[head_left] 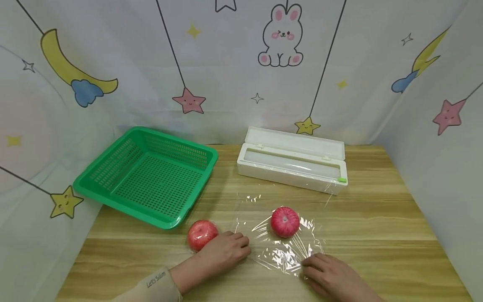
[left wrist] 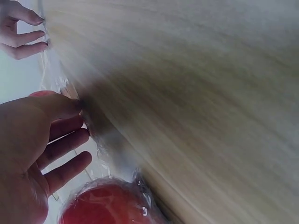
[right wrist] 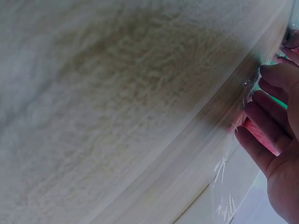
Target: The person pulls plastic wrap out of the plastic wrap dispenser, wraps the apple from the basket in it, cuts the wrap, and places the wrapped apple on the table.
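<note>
A sheet of clear plastic wrap (head_left: 281,258) lies creased on the table, with a pink-red apple (head_left: 285,222) on it. My right hand (head_left: 336,277) pinches the near right part of the wrap, where creases run from the fingers towards the apple. At the wrap's left edge, my left hand (head_left: 224,251) holds the film between thumb and fingers, low over the wood. A second red apple (head_left: 202,235), covered in shiny film, sits just behind the left wrist; this wrapped apple (left wrist: 105,205) also shows below the hand in the left wrist view.
A green perforated basket (head_left: 158,184) stands at the back left. Towards the back right is a white wrap dispenser box (head_left: 290,167), its lid raised and a roll inside, with a green tab (head_left: 341,180) at its right end. A printed cloth (head_left: 226,63) hangs behind the wooden table (head_left: 392,235).
</note>
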